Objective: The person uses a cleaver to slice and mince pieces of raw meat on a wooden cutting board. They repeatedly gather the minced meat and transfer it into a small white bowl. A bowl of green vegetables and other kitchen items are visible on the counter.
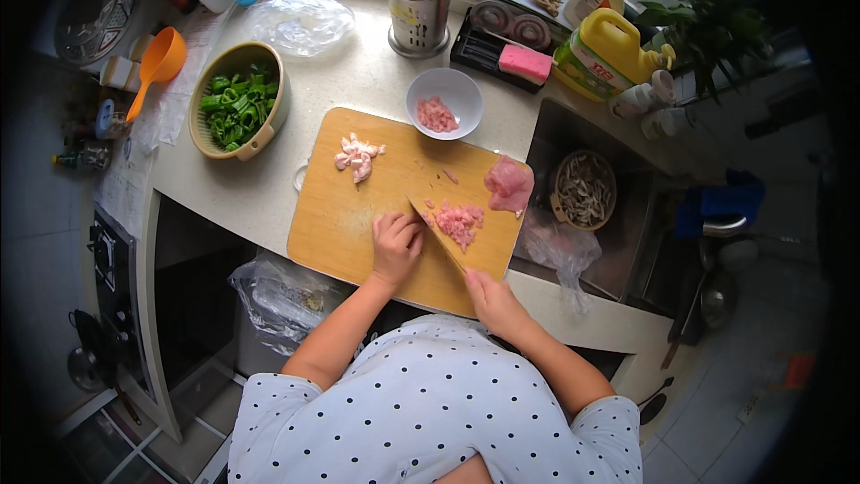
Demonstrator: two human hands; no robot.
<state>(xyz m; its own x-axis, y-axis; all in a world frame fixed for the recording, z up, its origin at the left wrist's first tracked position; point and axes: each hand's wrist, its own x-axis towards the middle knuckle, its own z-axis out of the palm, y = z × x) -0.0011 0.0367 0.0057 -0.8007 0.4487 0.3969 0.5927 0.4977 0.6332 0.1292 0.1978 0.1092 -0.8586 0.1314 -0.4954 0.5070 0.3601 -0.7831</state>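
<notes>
A wooden cutting board lay on the pale counter, with a basket of green peppers to its left. The right hand was closed around a knife, whose blade lay beside a pile of minced meat. The left hand rested curled on the board just beside the blade, holding nothing.

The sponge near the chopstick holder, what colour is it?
Pink; the sponge lies on a black tray, seen in the head view.
</notes>
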